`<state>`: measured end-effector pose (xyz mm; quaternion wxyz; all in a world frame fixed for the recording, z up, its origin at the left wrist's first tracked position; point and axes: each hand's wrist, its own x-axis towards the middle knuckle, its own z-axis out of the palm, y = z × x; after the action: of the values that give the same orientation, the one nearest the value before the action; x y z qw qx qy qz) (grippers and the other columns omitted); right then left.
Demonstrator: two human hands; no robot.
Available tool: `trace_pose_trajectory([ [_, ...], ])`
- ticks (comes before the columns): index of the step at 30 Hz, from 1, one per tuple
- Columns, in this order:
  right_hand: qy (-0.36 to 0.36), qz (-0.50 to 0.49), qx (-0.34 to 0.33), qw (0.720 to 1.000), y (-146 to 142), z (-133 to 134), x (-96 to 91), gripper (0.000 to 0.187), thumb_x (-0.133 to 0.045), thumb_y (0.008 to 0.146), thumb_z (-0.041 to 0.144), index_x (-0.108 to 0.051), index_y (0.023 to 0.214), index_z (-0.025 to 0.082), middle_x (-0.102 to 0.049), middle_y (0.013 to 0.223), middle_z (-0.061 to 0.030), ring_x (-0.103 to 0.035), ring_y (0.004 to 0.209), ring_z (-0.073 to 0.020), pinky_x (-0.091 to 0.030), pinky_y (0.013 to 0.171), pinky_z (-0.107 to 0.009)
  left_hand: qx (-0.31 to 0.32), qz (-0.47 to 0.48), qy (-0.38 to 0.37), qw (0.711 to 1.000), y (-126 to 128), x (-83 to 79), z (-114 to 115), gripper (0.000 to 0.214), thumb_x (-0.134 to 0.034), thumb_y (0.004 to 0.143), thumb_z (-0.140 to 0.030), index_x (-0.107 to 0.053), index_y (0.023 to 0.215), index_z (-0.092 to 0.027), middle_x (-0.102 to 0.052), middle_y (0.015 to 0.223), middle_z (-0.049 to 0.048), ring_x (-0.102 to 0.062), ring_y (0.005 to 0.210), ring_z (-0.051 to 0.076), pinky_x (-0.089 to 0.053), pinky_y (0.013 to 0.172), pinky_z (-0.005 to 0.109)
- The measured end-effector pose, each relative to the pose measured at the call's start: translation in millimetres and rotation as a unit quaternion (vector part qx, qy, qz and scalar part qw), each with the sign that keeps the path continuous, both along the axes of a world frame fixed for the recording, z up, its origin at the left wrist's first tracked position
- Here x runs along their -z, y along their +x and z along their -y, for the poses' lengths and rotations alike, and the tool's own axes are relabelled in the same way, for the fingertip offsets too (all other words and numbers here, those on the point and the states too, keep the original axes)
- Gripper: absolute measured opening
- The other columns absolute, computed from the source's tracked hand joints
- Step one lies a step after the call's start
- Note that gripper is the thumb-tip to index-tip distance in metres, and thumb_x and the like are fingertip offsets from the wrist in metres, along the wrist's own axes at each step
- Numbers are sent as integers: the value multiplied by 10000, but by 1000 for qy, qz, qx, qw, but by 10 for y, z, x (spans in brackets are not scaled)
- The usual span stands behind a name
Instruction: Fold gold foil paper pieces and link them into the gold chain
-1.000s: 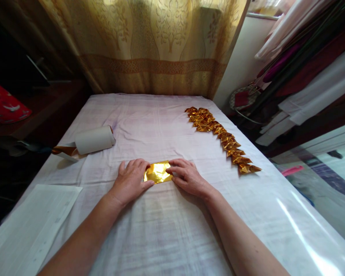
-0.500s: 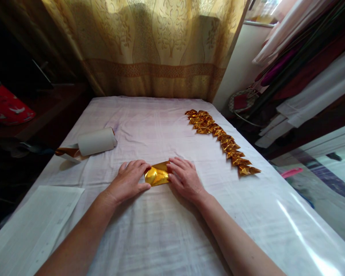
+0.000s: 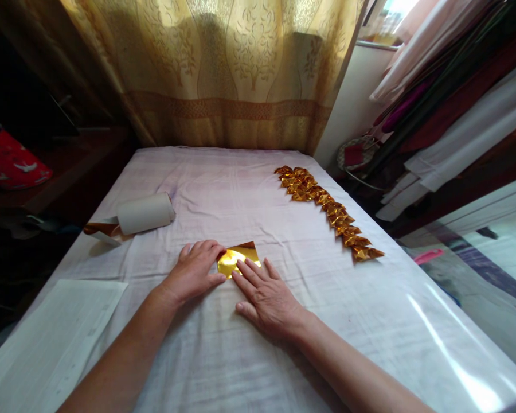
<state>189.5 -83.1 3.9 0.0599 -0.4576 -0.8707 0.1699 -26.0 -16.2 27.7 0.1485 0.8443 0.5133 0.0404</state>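
Gold foil between your hands, a roll and a paper sheet on your left

Your gold foil [image 3: 246, 252] lies on the pale cloth [image 3: 227, 355] in front of you, its far right corner bare. Your left hand [image 3: 193, 269] is at its left end, the thumb and fingers apart along that side; you cannot tell from here whether they pinch it. Your right hand [image 3: 269, 298] is spread flat, palm down, with some fingertips on the near right part of the foil and the thumb out to the side on the cloth. Your two hands are apart.

Beyond your left hand you have a white roll [image 3: 144, 212] on its side, its loose end [image 3: 103, 230] trailing left. A white sheet [image 3: 47, 332] lies close beside your left forearm. Well off to your right, the folded gold pieces [image 3: 337, 218] run in a slanting row. A curtain [image 3: 219, 86] hangs past the far edge, a red bag [image 3: 12, 158] stands to your left, and clothes [image 3: 456, 132] hang at your right.
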Motion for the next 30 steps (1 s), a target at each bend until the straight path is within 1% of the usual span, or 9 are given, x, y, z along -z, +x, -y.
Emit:
trace_pose_trajectory([
  [5,17,24,54,998,229,133,46,679,-454,988,525,-304,1549,173,-273,1604,-112,-234,1499,-280,-132,1221,-583,1,5,-1,1000,1,-5,-3,431,-664,796,-317,-560,1213,-274,-571,1357,58,-488,1285,259,-315,1090,441],
  [9,45,50,105,992,405,186,80,634,-476,986,463,-343,1536,174,-302,1593,-131,-276,1484,-289,-177,1211,-576,-2,5,-5,1000,0,-6,-10,411,-657,790,-314,-560,1188,-278,-578,1339,53,-495,1272,256,-322,1077,442],
  [11,54,53,129,989,421,155,61,599,-456,995,438,-372,1522,167,-324,1584,-136,-285,1481,-287,-174,1209,-575,-1,6,-3,1000,0,-4,-12,393,-656,787,-312,-564,1168,-277,-586,1323,53,-504,1256,257,-324,1074,443],
  [14,69,46,157,984,271,21,-5,584,-424,1005,405,-368,1521,137,-300,1590,-149,-258,1490,-292,-154,1209,-581,5,8,6,1000,-2,3,-10,398,-664,786,-317,-566,1169,-277,-585,1329,59,-505,1253,260,-325,1076,443],
  [16,71,32,144,986,68,-103,-46,589,-413,1008,383,-342,1532,123,-260,1604,-141,-224,1502,-289,-141,1213,-580,7,7,7,1000,-5,12,-8,405,-666,793,-333,-565,1182,-277,-581,1335,61,-505,1256,257,-331,1074,439],
  [19,60,7,116,991,-250,-272,-57,575,-416,1007,366,-347,1530,137,-278,1602,-129,-229,1502,-271,-130,1221,-564,6,2,9,1000,-14,33,-6,417,-648,818,-374,-558,1213,-273,-572,1348,70,-496,1276,261,-332,1081,446],
  [22,42,-7,97,994,-382,-365,-9,550,-410,1012,377,-370,1519,169,-303,1596,-116,-246,1497,-254,-134,1222,-547,6,1,17,1000,-27,55,-8,442,-638,827,-393,-555,1242,-267,-569,1354,83,-488,1288,270,-335,1084,456],
  [26,29,18,116,993,-192,-378,48,578,-396,1014,430,-360,1524,161,-279,1604,-126,-233,1500,-270,-158,1206,-570,5,8,11,1000,-21,63,-4,441,-662,800,-350,-573,1225,-276,-568,1353,75,-488,1283,265,-335,1086,446],
  [30,28,45,144,988,60,-351,48,545,-368,1024,393,-370,1522,173,-271,1603,-118,-232,1500,-271,-150,1202,-584,6,13,-4,1000,-25,68,-24,465,-648,792,-351,-571,1247,-290,-569,1357,56,-487,1282,258,-333,1090,447],
])
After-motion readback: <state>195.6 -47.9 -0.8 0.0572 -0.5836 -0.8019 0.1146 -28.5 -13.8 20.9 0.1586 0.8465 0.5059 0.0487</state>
